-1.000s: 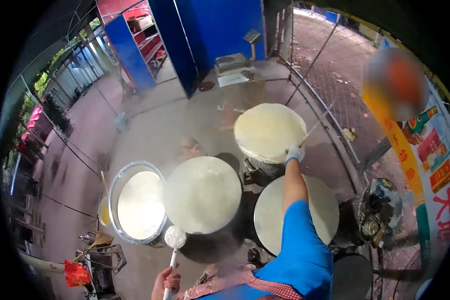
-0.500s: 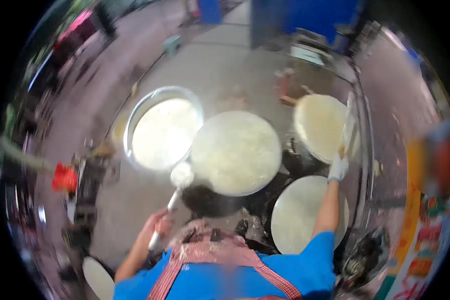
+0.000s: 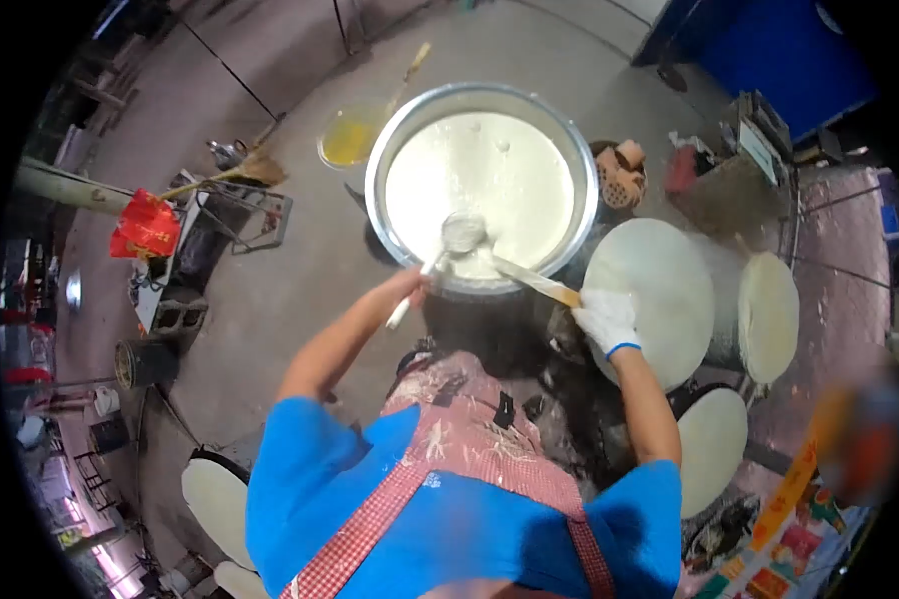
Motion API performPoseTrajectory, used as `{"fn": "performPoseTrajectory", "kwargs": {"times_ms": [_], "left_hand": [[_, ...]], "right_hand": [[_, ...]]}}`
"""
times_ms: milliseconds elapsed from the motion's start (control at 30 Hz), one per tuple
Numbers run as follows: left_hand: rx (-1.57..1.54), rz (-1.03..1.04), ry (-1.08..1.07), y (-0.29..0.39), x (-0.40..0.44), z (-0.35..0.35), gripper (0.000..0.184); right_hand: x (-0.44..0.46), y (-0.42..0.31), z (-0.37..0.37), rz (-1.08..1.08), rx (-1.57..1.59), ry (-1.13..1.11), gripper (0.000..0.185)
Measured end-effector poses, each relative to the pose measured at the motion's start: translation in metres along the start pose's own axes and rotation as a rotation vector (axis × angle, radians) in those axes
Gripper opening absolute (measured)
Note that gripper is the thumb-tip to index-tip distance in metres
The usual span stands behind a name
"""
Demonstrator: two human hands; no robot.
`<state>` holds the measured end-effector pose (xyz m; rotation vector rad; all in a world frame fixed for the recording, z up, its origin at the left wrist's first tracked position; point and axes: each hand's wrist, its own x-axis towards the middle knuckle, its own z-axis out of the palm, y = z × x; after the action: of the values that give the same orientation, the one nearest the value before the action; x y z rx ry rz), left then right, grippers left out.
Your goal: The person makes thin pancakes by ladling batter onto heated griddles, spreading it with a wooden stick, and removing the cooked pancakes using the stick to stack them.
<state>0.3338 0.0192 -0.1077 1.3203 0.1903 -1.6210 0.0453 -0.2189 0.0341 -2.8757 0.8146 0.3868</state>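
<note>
A large metal basin [image 3: 381, 215] of creamy white batter [image 3: 479, 175] stands in front of me. My left hand [image 3: 406, 288], bare, is wrapped round the white handle of a ladle [image 3: 463, 233], whose bowl is over the near part of the batter. In a white glove, my right hand [image 3: 607, 321] grips the wooden end of a long flat spatula [image 3: 531, 280]. Its batter-coated blade crosses the near rim and reaches close to the ladle; whether they touch I cannot tell. Right of the basin lies a round griddle covered with a pale sheet of batter [image 3: 659, 290].
More pale rounds [image 3: 769, 317] [image 3: 714, 449] lie to the right, others [image 3: 218, 504] at lower left. Behind the basin's left side is a bowl of yellow liquid [image 3: 347, 142]. A perforated clay-coloured block [image 3: 621, 180] sits at its right. A red bag [image 3: 145, 225] is far left.
My view has turned right to left, bringing the basin to the centre. My right hand has moved the spatula from the right-hand rounds to the basin. The ladle has moved over the batter.
</note>
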Motion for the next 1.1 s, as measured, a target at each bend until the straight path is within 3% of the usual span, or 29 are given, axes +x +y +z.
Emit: {"fn": "performPoseTrajectory", "kwargs": {"times_ms": [100,133,200,233,333,367,433,467,500,533,600,700,733,800,867,900,933,967,1000,1033,1067,1100], "left_hand": [[0.527,-0.097,0.166,0.018,0.037,-0.024,0.023],[0.544,-0.047,0.132,0.019,0.029,-0.019,0.020],[0.573,0.063,0.063,0.024,0.014,-0.009,0.015],[0.405,-0.123,0.041,0.026,0.024,-0.009,0.011],[-0.230,-0.421,-0.073,0.043,0.005,0.005,0.018],[-0.261,-0.475,-0.054,0.064,-0.031,0.023,0.021],[-0.256,-0.312,-0.074,0.096,-0.091,0.052,0.024],[-0.138,-0.113,0.057,0.109,-0.119,0.075,0.025],[-0.347,-0.276,-0.187,0.130,-0.141,0.072,0.025],[-0.422,-0.251,-0.288,0.149,-0.170,0.085,0.023],[-0.234,-0.050,-0.338,0.185,-0.230,0.112,0.017],[-0.048,0.199,-0.396,0.218,-0.290,0.140,0.006],[0.010,0.252,-0.438,0.229,-0.306,0.144,0.009],[0.271,0.438,-0.563,0.260,-0.335,0.151,0.022],[0.498,0.767,-0.443,0.278,-0.365,0.167,0.032],[0.554,0.868,-0.374,0.287,-0.369,0.170,0.046],[0.567,0.889,-0.360,0.291,-0.367,0.169,0.053],[0.568,0.879,-0.370,0.291,-0.356,0.165,0.053],[0.565,0.857,-0.377,0.288,-0.336,0.157,0.052],[0.525,0.756,-0.453,0.280,-0.309,0.144,0.047],[0.490,0.640,-0.518,0.270,-0.279,0.131,0.043],[0.382,0.386,-0.503,0.257,-0.252,0.126,0.034]], "right_hand": [[0.000,-0.056,-0.060,0.237,0.130,-0.119,0.031],[-0.010,-0.062,-0.063,0.337,0.212,-0.156,0.034],[-0.019,-0.057,0.028,0.451,0.324,-0.182,0.043],[-0.027,-0.069,0.043,0.457,0.314,-0.209,0.045],[-0.060,-0.115,0.055,0.536,0.414,-0.165,0.046],[-0.076,-0.128,0.050,0.547,0.402,-0.061,0.042],[-0.092,-0.134,0.040,0.592,0.464,0.067,0.040],[-0.098,-0.140,0.033,0.613,0.505,0.131,0.039],[-0.098,-0.145,0.015,0.537,0.472,0.323,0.034],[-0.096,-0.145,-0.001,0.548,0.564,0.406,0.030],[-0.086,-0.138,-0.035,0.399,0.409,0.701,0.026],[-0.070,-0.107,-0.069,0.366,0.309,0.932,0.030],[-0.070,-0.108,-0.099,0.423,0.361,0.890,0.030],[-0.065,-0.090,-0.131,0.354,0.345,1.133,0.026],[-0.066,-0.090,-0.169,0.361,0.529,1.292,0.022],[-0.065,-0.091,-0.178,0.341,0.559,1.348,0.021],[-0.062,-0.088,-0.171,0.365,0.830,1.239,0.019],[-0.055,-0.087,-0.153,0.260,1.341,1.144,0.017],[-0.040,-0.088,-0.121,0.239,1.517,1.034,0.017],[-0.026,-0.088,-0.089,0.235,1.685,0.919,0.017],[-0.017,-0.096,-0.057,0.351,1.546,0.843,0.019],[-0.029,-0.107,-0.041,0.462,1.576,0.723,0.022]]}}
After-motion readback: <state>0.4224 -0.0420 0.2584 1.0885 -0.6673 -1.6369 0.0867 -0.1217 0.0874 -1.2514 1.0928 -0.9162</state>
